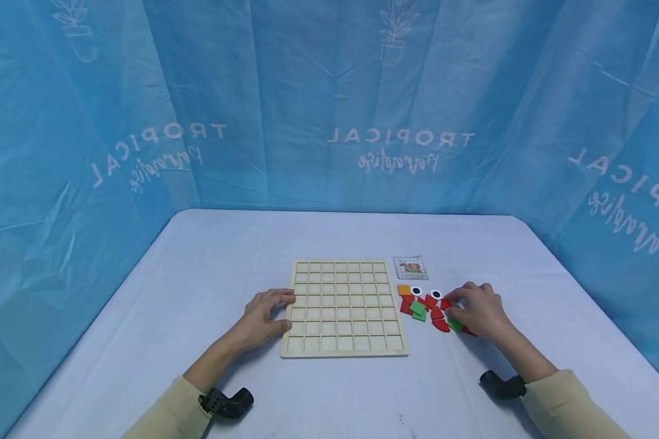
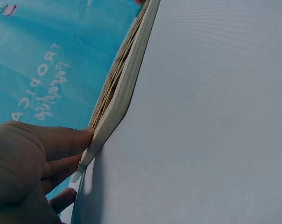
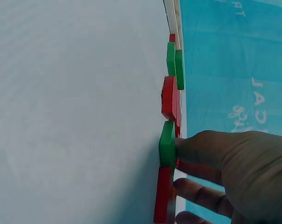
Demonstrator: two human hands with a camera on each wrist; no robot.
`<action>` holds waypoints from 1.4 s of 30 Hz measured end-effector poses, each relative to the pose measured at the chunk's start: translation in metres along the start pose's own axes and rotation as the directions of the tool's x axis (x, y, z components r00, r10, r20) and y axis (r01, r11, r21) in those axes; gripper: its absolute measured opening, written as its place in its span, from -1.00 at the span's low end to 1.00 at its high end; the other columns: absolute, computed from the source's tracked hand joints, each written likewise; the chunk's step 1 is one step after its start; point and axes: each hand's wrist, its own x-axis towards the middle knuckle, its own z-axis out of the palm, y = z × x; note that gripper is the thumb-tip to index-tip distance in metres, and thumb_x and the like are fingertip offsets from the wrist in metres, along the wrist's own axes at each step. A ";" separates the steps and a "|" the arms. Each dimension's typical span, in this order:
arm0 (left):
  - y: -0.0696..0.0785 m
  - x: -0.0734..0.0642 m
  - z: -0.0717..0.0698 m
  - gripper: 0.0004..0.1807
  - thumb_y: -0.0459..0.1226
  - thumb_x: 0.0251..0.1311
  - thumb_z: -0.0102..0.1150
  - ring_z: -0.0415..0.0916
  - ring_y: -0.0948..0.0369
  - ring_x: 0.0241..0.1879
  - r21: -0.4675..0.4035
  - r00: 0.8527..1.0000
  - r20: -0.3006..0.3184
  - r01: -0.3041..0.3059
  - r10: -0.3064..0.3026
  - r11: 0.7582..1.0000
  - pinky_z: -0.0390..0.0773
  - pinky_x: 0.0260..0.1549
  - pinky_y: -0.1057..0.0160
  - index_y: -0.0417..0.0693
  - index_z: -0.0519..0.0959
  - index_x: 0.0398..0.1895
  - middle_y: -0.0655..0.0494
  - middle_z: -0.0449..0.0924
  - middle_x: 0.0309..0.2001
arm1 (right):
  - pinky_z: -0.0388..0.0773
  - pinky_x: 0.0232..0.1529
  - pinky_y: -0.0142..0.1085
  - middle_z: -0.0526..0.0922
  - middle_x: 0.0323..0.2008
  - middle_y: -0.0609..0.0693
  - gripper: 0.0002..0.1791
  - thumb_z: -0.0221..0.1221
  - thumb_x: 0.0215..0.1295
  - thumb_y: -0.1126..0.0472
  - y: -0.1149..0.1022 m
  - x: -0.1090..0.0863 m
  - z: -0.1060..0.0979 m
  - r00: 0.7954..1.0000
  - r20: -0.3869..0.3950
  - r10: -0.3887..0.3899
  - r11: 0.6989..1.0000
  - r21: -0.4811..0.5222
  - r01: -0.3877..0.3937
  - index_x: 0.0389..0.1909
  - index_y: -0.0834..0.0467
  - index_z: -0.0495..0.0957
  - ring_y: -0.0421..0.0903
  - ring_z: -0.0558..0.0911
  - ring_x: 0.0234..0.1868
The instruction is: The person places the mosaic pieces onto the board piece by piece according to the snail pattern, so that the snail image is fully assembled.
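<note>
A pale wooden grid board [image 1: 343,308] lies flat in the middle of the table, its squares all bare. My left hand [image 1: 285,312] rests against its left edge; in the left wrist view the fingers [image 2: 61,142] touch the board's side [image 2: 117,100]. To the board's right lies a cluster of flat red pieces [image 1: 436,314] and green pieces [image 1: 418,309], with an orange square [image 1: 404,290] and two round eye pieces [image 1: 415,291]. My right hand [image 1: 461,305] lies over that cluster. In the right wrist view a fingertip [image 3: 187,144] touches a green piece [image 3: 167,144]; nothing is lifted.
A small pattern card [image 1: 410,267] lies just beyond the pieces. The table has a white cloth [image 1: 198,274], and blue printed curtains [image 1: 329,110] close it in at the back and on both sides.
</note>
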 end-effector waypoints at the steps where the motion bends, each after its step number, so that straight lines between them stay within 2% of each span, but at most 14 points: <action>1: 0.000 0.000 0.000 -0.48 -0.34 0.05 0.25 0.09 -0.05 0.34 0.002 1.000 -0.001 0.005 -0.005 1.000 -0.13 0.34 -0.20 -0.16 0.46 0.16 0.01 0.32 0.33 | 0.39 -0.14 0.05 0.56 -0.09 0.24 -0.57 0.42 -0.13 0.15 0.000 0.000 0.000 1.000 0.006 0.001 1.000 0.010 -0.001 -0.14 0.16 0.67 0.21 0.37 -0.01; 7: 0.000 0.003 0.000 -0.44 -0.31 0.06 0.27 0.06 -0.03 0.38 0.011 0.999 0.001 0.033 -0.033 0.999 -0.09 0.36 -0.20 -0.13 0.44 0.20 0.05 0.29 0.35 | 0.44 -0.16 -0.01 0.53 -0.05 0.22 -0.56 0.41 -0.06 0.11 0.002 0.003 0.001 1.000 0.027 0.017 0.998 0.060 -0.018 -0.10 0.15 0.65 0.19 0.35 0.02; 16: -0.002 0.006 -0.004 -0.45 -0.32 0.07 0.25 0.06 -0.06 0.39 0.010 1.000 0.013 0.003 -0.003 1.000 -0.06 0.34 -0.24 -0.17 0.43 0.19 0.01 0.28 0.35 | 0.54 -0.19 -0.03 0.54 -0.03 0.21 -0.55 0.38 -0.03 0.11 -0.002 0.005 -0.001 1.000 0.014 0.020 0.995 0.096 -0.021 -0.06 0.15 0.64 0.16 0.35 0.03; 24: -0.001 0.008 -0.004 -0.46 -0.34 0.07 0.24 0.09 -0.10 0.37 0.012 0.999 0.005 -0.035 0.035 0.999 -0.14 0.34 -0.23 -0.21 0.43 0.18 -0.04 0.30 0.33 | 0.58 -0.14 -0.01 0.53 0.00 0.16 -0.58 0.35 0.03 0.10 -0.039 0.018 -0.003 1.000 0.017 -0.008 0.991 0.132 0.006 -0.04 0.12 0.63 0.12 0.34 0.05; 27: -0.002 0.007 -0.003 -0.46 -0.33 0.07 0.25 0.08 -0.08 0.37 0.003 1.000 0.005 -0.025 0.025 1.000 -0.13 0.35 -0.22 -0.20 0.44 0.18 -0.02 0.29 0.33 | 0.56 -0.11 -0.02 0.55 -0.01 0.12 -0.61 0.33 0.06 0.08 -0.056 0.022 0.001 0.999 0.027 -0.034 0.990 0.139 0.030 -0.06 0.09 0.64 0.09 0.34 0.06; 34: -0.004 0.008 0.000 -0.46 -0.31 0.07 0.25 0.07 -0.06 0.38 0.004 1.000 0.006 0.002 -0.002 1.000 -0.11 0.35 -0.22 -0.15 0.44 0.19 0.02 0.29 0.34 | 0.39 -0.11 -0.07 0.60 -0.10 0.03 -0.70 0.32 0.06 0.11 -0.089 0.037 0.017 0.988 0.005 -0.152 0.978 0.143 0.150 -0.14 0.05 0.67 0.04 0.36 0.01; 40: -0.004 0.007 0.000 -0.46 -0.31 0.07 0.25 0.08 -0.06 0.38 0.005 1.000 0.008 -0.002 0.002 1.000 -0.09 0.34 -0.21 -0.16 0.43 0.19 0.02 0.29 0.34 | 0.32 -0.14 -0.13 0.63 -0.21 -0.03 -0.74 0.32 0.07 0.13 -0.102 0.050 0.034 0.972 -0.007 -0.236 0.964 0.123 0.235 -0.18 0.05 0.69 -0.02 0.39 -0.12; 42: -0.004 0.007 0.000 -0.46 -0.31 0.08 0.25 0.07 -0.06 0.38 0.003 1.000 0.008 -0.007 0.007 1.000 -0.09 0.34 -0.21 -0.15 0.43 0.19 0.02 0.29 0.34 | 0.32 -0.14 -0.13 0.63 -0.23 -0.05 -0.75 0.31 0.07 0.13 -0.106 0.054 0.038 0.970 -0.005 -0.242 0.964 0.112 0.242 -0.18 0.03 0.69 -0.04 0.40 -0.14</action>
